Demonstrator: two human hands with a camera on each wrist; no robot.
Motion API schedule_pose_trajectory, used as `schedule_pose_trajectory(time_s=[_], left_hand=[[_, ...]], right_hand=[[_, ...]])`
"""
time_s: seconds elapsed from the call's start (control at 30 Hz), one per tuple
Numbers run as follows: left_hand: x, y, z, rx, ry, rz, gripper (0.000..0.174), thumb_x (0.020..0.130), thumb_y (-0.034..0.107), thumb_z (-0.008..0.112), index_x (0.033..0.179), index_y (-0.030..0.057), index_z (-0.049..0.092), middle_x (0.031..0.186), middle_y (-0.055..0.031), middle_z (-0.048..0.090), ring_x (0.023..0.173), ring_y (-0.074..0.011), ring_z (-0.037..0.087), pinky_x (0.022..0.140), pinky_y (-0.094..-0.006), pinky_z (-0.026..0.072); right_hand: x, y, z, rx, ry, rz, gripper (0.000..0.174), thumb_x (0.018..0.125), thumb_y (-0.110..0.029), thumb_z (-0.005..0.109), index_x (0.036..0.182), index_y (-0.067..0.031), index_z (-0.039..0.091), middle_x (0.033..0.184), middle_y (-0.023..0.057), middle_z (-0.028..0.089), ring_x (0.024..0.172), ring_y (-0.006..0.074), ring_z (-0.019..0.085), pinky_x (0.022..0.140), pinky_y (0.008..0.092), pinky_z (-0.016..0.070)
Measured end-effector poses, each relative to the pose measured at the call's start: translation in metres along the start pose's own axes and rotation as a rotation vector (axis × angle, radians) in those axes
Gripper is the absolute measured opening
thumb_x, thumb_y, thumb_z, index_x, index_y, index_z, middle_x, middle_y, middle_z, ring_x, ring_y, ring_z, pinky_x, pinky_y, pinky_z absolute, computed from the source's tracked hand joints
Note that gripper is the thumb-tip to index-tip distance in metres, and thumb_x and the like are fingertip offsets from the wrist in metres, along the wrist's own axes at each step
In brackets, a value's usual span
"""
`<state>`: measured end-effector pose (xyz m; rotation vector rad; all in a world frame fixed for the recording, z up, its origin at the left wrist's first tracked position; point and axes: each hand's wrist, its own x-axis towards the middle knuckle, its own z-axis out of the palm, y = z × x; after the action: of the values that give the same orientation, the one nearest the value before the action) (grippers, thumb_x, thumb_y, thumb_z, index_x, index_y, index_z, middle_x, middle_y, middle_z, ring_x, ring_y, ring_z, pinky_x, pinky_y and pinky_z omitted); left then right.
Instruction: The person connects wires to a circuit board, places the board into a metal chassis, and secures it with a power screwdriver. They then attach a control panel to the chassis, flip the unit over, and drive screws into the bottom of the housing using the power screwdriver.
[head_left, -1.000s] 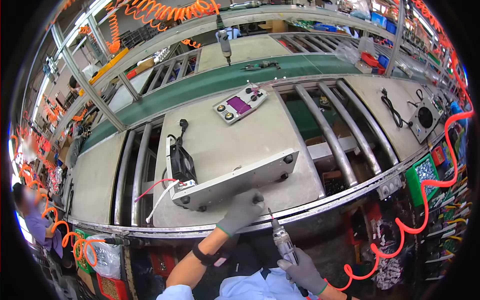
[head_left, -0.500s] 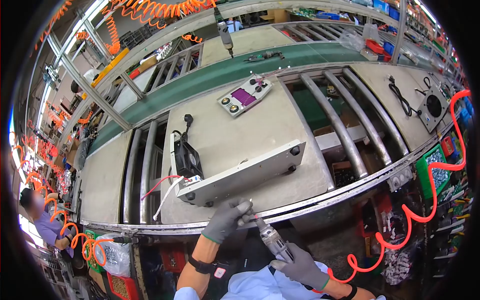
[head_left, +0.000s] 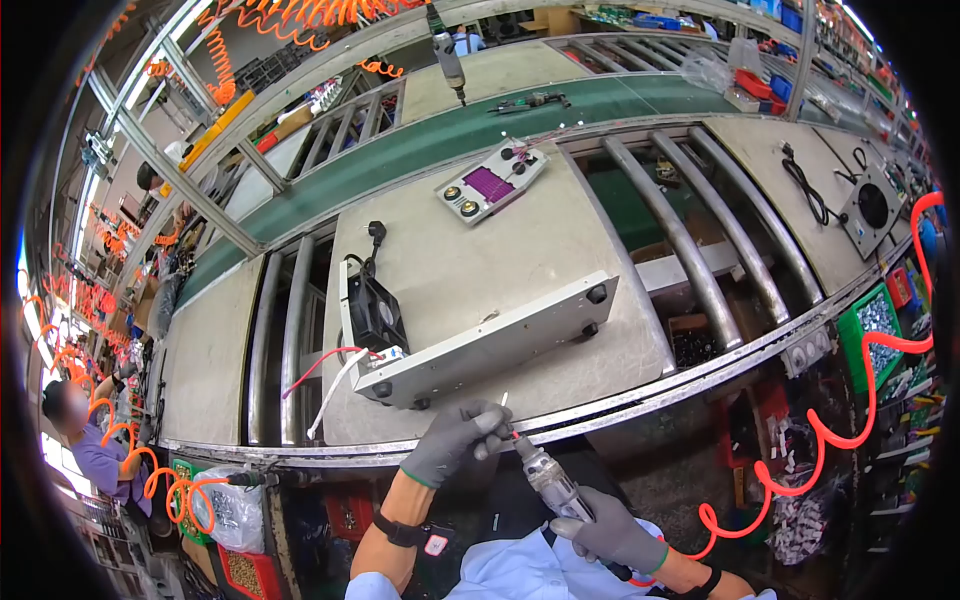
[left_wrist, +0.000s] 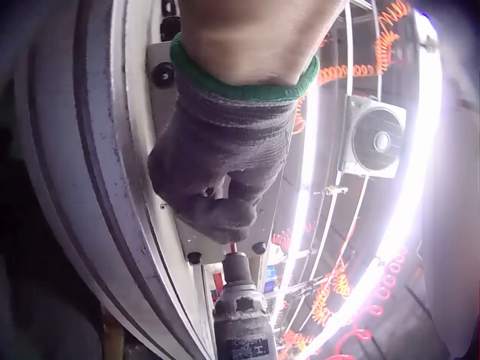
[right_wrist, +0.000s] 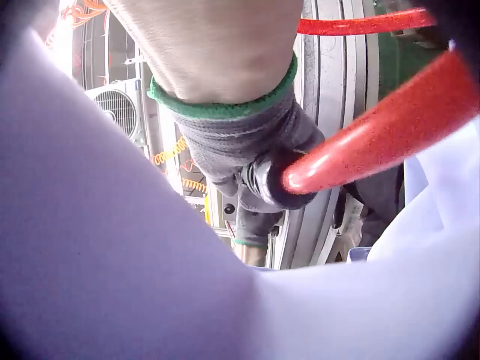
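My gloved right hand (head_left: pixel 610 530) grips the body of an air screwdriver (head_left: pixel 550 480), which points up and to the left. Its red hose (right_wrist: pixel 375 135) leaves the rear end beside that hand in the right wrist view. At the nose of the tool, my gloved left hand (head_left: pixel 455 442) pinches the driver bit (left_wrist: pixel 233 247) with curled fingers. A thin pale tip (head_left: pixel 505 399) sticks out above those fingers. Just beyond the left hand, a grey metal panel (head_left: pixel 490 345) with black feet stands on edge on the board, with a black fan (head_left: pixel 377 315) at its left end.
A control panel (head_left: pixel 490 182) with a purple display lies farther back on the board (head_left: pixel 440 270). Metal rollers (head_left: pixel 670 240) flank it. Another fan panel (head_left: pixel 868 205) lies to the right, near a green bin (head_left: pixel 875 330) of small parts. A second driver (head_left: pixel 447 60) hangs overhead.
My left hand moved from beside the panel down and left to the driver's bit. The driver came up to meet it. Over the last half second both hands have stayed nearly still.
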<state>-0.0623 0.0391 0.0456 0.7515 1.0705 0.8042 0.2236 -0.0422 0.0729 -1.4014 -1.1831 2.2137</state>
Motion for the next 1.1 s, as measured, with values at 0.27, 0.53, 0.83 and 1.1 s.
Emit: schedule_pose_trajectory(time_s=[0.27,0.53,0.83,1.1], left_hand=[[0.037,-0.023,0.030,1.378,0.534,0.706,0.030,0.090,0.010,0.062,0.120,0.0050,0.064,0.090,-0.0167,0.066,0.078,-0.0372,0.066,0.070,-0.0459,0.0552],[-0.031,0.054,0.027,1.042,0.432,0.583,0.014,0.090,0.004,0.065,0.103,0.0041,0.070,0.098,-0.0161,0.069,0.086,-0.0324,0.068,0.077,-0.0388,0.0548],[0.017,0.163,-0.010,0.873,0.490,0.256,0.018,0.093,0.015,0.066,0.098,-0.0014,0.071,0.080,-0.0055,0.070,0.067,-0.0114,0.065,0.060,-0.0259,0.0503],[0.074,0.167,-0.028,1.089,0.226,-0.281,0.019,0.085,0.019,0.071,0.093,0.0037,0.077,0.079,-0.0011,0.069,0.069,-0.0091,0.059,0.063,-0.0261,0.0483]], right_hand=[[0.015,0.005,0.001,0.001,0.196,-0.111,0.038,0.090,-0.031,0.075,0.110,-0.0029,0.058,0.075,0.0035,0.059,0.053,0.0081,0.056,0.046,0.0268,0.0465],[0.036,-0.003,0.012,-0.019,0.096,-0.105,0.039,0.091,-0.034,0.073,0.111,-0.0037,0.058,0.075,0.0038,0.058,0.057,0.0090,0.058,0.048,0.0278,0.0479],[0.062,-0.014,0.039,-0.016,-0.008,-0.062,0.038,0.091,-0.036,0.073,0.107,-0.0047,0.057,0.075,0.0037,0.060,0.055,0.0104,0.059,0.048,0.0286,0.0496],[0.064,-0.015,0.040,-0.024,-0.016,-0.050,0.038,0.091,-0.036,0.073,0.109,-0.0054,0.058,0.075,0.0034,0.060,0.055,0.0103,0.060,0.048,0.0286,0.0500]])
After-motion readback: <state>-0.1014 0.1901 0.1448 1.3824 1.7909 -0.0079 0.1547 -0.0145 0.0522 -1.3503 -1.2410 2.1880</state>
